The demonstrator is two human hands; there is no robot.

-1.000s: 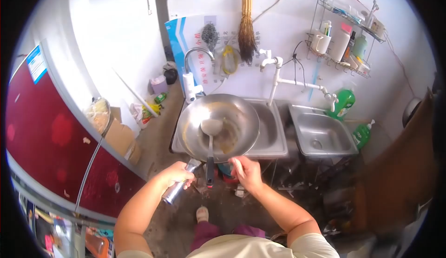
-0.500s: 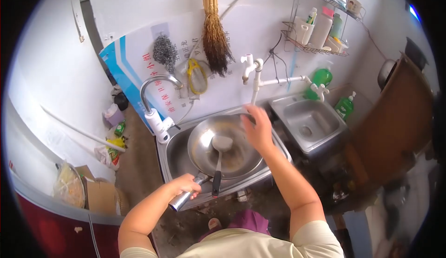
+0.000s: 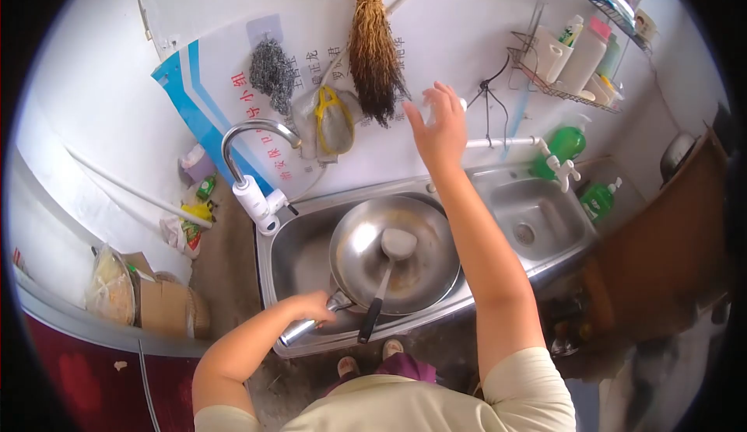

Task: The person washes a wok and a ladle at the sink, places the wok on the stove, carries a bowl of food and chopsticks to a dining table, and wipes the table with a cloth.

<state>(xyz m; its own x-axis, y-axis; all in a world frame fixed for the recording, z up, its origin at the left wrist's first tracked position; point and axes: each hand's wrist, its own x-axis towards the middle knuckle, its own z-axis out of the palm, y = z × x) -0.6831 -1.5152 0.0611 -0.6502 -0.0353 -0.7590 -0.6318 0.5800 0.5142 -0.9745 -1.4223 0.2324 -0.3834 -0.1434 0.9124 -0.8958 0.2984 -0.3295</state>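
Observation:
My left hand [image 3: 315, 308] is wrapped round the metal handle of a steel wok [image 3: 354, 265], which rests in the large sink [image 3: 299, 237]. A spatula [image 3: 398, 244] with a black grip lies in the wok, its handle over the near rim. My right hand [image 3: 442, 121] is raised with its fingers apart, in front of the white wall tap, most of which it hides. Whether it touches the tap cannot be made out. To its left hangs a straw brush [image 3: 376, 62].
A curved faucet [image 3: 253, 199] stands at the large sink's left. On the right are a small sink [image 3: 533, 222], green bottles [image 3: 566, 144], and a wire rack [image 3: 572, 94]. A steel scourer [image 3: 272, 78] and yellow-rimmed strainer [image 3: 334, 125] hang on the wall. Cardboard boxes [image 3: 163, 307] sit lower left.
The wok has come down into the large sink, still held by my left hand. My right hand has risen from near the wok's front edge to the wall tap, opening. The view has shifted.

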